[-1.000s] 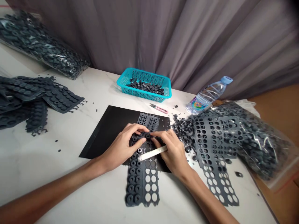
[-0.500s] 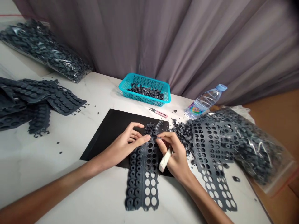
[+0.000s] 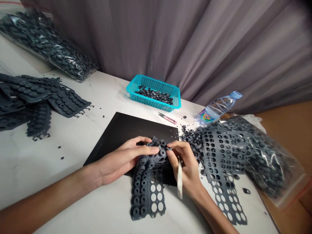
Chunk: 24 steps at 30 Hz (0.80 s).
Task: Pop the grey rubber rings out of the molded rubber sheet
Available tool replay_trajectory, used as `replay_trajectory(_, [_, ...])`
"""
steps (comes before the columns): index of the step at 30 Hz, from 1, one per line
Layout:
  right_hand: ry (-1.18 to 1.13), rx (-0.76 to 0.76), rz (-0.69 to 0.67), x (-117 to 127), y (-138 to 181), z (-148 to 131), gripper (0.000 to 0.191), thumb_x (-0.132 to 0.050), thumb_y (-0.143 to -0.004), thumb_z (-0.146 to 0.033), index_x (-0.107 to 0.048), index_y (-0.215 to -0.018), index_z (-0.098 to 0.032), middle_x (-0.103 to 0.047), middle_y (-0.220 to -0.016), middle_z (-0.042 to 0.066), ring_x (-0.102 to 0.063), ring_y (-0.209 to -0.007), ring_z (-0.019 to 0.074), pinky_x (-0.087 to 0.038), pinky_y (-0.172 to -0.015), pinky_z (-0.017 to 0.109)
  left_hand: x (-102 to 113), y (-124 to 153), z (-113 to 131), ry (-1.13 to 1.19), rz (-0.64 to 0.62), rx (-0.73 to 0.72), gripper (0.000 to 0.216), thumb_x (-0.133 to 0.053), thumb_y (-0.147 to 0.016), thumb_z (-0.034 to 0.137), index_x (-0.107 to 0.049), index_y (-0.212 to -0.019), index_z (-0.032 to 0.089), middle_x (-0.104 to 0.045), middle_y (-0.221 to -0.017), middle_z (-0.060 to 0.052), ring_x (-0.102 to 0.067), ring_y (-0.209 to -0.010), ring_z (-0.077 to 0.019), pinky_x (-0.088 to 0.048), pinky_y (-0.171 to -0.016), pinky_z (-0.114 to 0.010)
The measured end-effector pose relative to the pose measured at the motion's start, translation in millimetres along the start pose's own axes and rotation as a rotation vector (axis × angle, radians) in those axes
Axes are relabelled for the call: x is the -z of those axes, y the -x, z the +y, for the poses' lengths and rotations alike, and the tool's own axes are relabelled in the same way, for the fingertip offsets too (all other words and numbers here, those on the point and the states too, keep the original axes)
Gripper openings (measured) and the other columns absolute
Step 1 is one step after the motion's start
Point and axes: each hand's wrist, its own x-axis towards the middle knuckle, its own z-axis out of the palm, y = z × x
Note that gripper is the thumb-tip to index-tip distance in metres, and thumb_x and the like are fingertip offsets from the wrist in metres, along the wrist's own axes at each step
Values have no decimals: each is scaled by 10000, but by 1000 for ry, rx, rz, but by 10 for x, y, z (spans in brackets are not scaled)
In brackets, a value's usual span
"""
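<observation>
A dark rubber sheet of moulded grommets (image 3: 139, 191) lies with its near end on the table and its far end raised and bent. My left hand (image 3: 131, 154) is closed on that far end, thumb on top and fingers beneath. At the sheet's right edge, my right hand (image 3: 185, 162) pinches a small black rubber grommet (image 3: 169, 148) between thumb and forefinger. A pale, wrapped stick-like tool (image 3: 179, 182) is tucked into the same hand, its end pointing down. Rows on the sheet's right side (image 3: 156, 196) are bare holes; the left rows still carry grommets.
Under the hands lies a black mat (image 3: 109, 139). Behind it are a turquoise basket (image 3: 153, 103) of loose grommets and pink thread snips (image 3: 168, 118). At right are a water bottle (image 3: 216, 109), a punched-out sheet (image 3: 214, 159) and a filled bag (image 3: 273, 169). More sheets (image 3: 65, 100) and another bag (image 3: 48, 45) occupy the left.
The sheet's far end has been lifted and folded up toward me. My right hand's tool has swung to point more straight down. The view has shifted slightly.
</observation>
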Motion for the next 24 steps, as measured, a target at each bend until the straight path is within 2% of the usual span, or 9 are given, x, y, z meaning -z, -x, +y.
replay_trajectory(3, [23, 25, -24, 3, 19, 25, 97, -567, -1060, -298, -577, -1153, -270, -668, -972, 37, -673, -830, 180, -544, -697, 287, 5, -16, -46, -10, 42, 19, 546, -863, -787, 338, -599, -1262, 280, -718, -963, -34, -678, -792, -167, -501, -615, -230])
replay_trajectory(5, [74, 53, -39, 8, 27, 40, 117, -557, -1061, -268, -582, -1175, -269, -669, -1020, 52, -666, -863, 190, -537, -724, 310, 16, -27, -60, -53, 21, -51, 574, -819, -809, 265, -544, -1310, 324, -649, -870, 20, -599, -704, -123, -451, -591, -203])
replay_trajectory(9, [221, 123, -62, 35, 10, 44, 149, -577, -1037, -196, -597, -1163, -273, -675, -1012, 43, -606, -812, 187, -491, -712, 330, 68, -40, -31, -264, -110, -343, 441, -714, -890, 224, -528, -1276, 333, -547, -827, 41, -467, -640, -109, -390, -583, -222])
replay_trajectory(12, [296, 204, -92, 70, -25, 33, 180, -602, -1008, -147, -592, -1147, -260, -692, -1027, 52, -598, -852, 203, -488, -734, 346, 119, -40, -11, -505, -79, -568, 314, -656, -958, 243, -554, -1248, 303, -449, -777, 45, -415, -660, -129, -371, -611, -254])
replay_trajectory(15, [390, 308, -154, 100, -46, 41, 212, -632, -985, -135, -589, -1165, -238, -703, -1057, 75, -611, -914, 225, -504, -764, 361, 145, -38, -35, -680, -35, -700, 330, -626, -985, 210, -551, -1288, 317, -390, -775, 51, -407, -687, -132, -378, -661, -263])
replay_trajectory(20, [565, 420, -167, 79, -25, 75, 173, -667, -979, -155, -607, -1133, -210, -732, -1025, 73, -600, -867, 218, -495, -729, 339, 142, -76, -114, -732, -62, -772, 380, -616, -997, 173, -531, -1326, 344, -400, -806, 53, -432, -708, -118, -393, -690, -249])
replay_trajectory(22, [565, 405, -153, 60, -15, 57, 107, -644, -991, -150, -622, -1079, -206, -733, -985, 63, -585, -837, 208, -477, -711, 329, 149, -105, -142, -685, -54, -776, 392, -629, -993, 174, -529, -1333, 341, -394, -802, 53, -426, -701, -117, -400, -691, -245])
replay_trajectory(24, [495, 324, -134, 50, -18, 21, 45, -622, -998, -166, -638, -1006, -207, -721, -939, 55, -571, -818, 203, -461, -716, 329, 161, -134, -167, -636, -41, -768, 411, -643, -982, 160, -534, -1338, 333, -389, -802, 52, -420, -699, -115, -409, -705, -246])
